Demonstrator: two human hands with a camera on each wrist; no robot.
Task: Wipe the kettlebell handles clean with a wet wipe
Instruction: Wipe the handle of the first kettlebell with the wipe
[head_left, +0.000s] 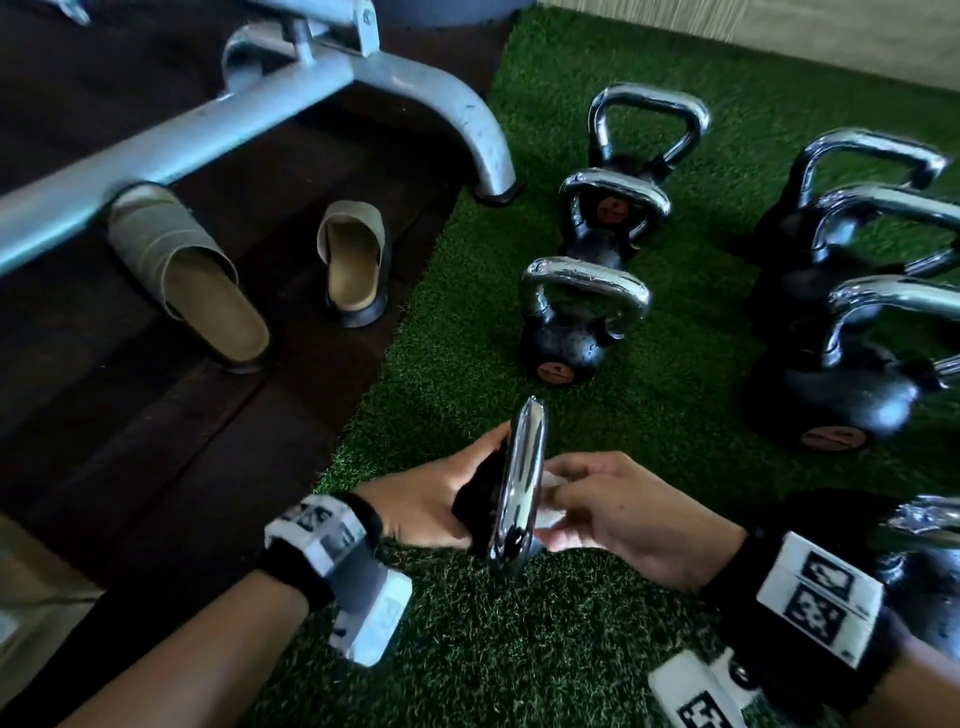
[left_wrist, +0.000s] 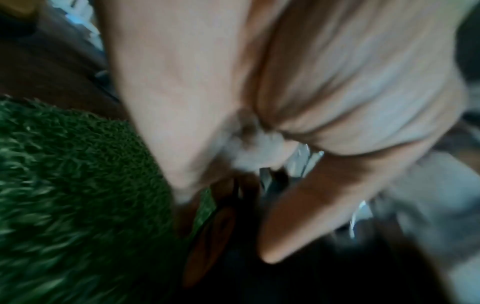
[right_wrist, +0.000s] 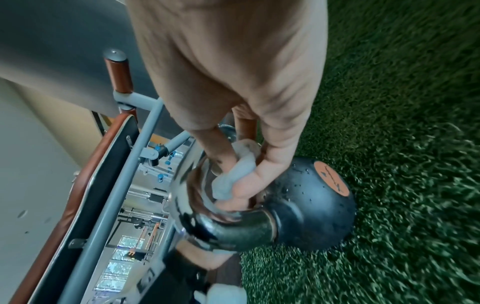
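Both hands meet low over the green turf (head_left: 519, 649): the left hand (head_left: 431, 499) grips the black body of a tipped kettlebell (right_wrist: 306, 197), while the right hand (head_left: 623, 514) pinches a crumpled white wipe (right_wrist: 231, 179) against the inner side of its chrome handle (head_left: 519, 483). Beyond stand 3 more kettlebells (head_left: 576, 322) in a row, others at right, and 2 slippers (head_left: 353, 265) on the dark floor (head_left: 130, 415).

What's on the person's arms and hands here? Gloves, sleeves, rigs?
Both hands are bare, with no gloves and no sleeves on the forearms. The left hand and right hand each have a black wrist band carrying a boxy white camera mount with black-and-white square markers. No cables visible.
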